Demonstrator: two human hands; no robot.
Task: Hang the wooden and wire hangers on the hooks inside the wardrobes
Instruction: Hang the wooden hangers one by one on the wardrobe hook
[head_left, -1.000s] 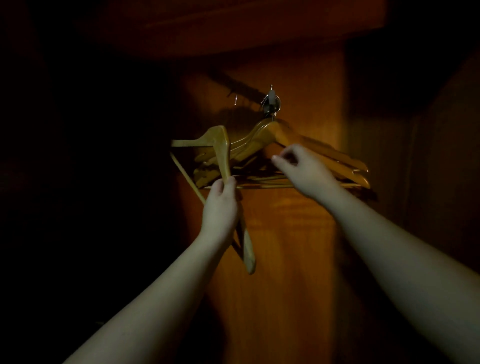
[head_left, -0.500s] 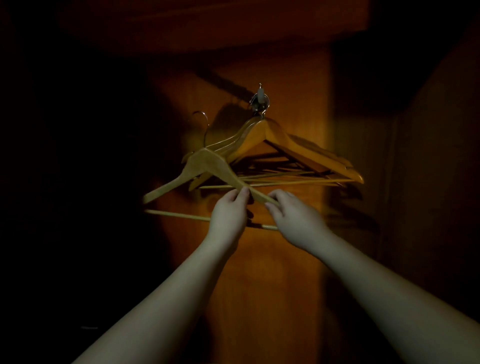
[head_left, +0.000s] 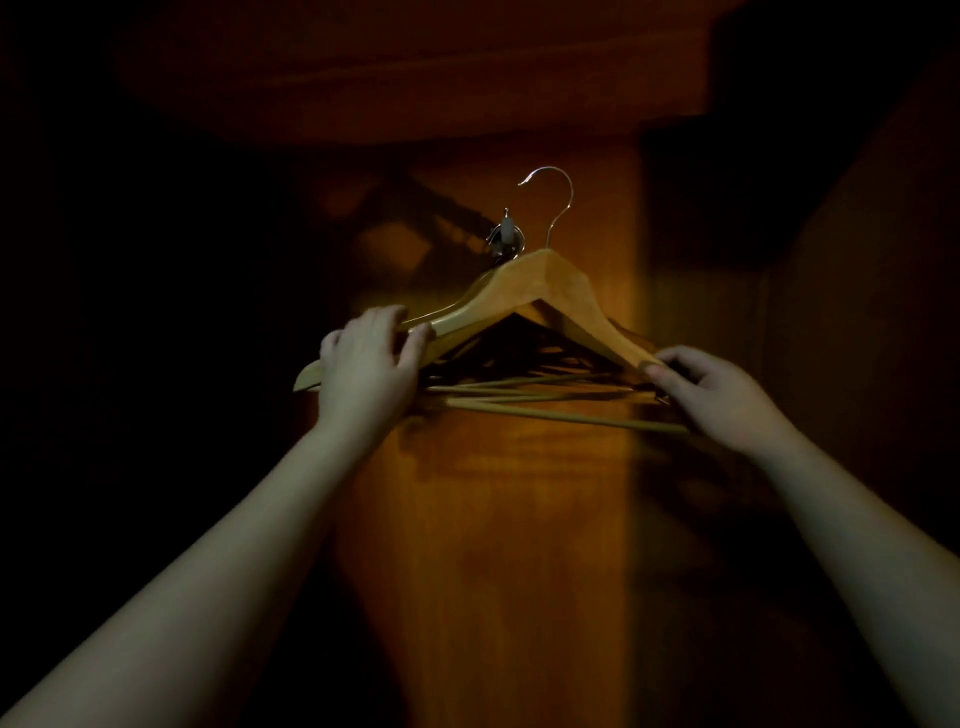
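I hold a wooden hanger (head_left: 540, 280) level in front of the wardrobe's back panel. My left hand (head_left: 369, 366) grips its left arm, and my right hand (head_left: 722, 395) pinches its right end. Its metal hook (head_left: 556, 202) stands free in the air, up and to the right of the wall hook (head_left: 506, 239). Behind it, several other wooden hangers (head_left: 545, 387) hang bunched from that wall hook, mostly hidden; only their lower bars and arm tips show.
The wardrobe's wooden back panel (head_left: 493, 519) is lit in a narrow strip. A shelf or top board (head_left: 415, 78) runs overhead. A side wall (head_left: 857, 312) stands at the right; the left side is too dark to read.
The hanger has come up from low left to directly in front of the hung bunch. Its hook now stands above the wall hook. My hands have spread apart to its two arms.
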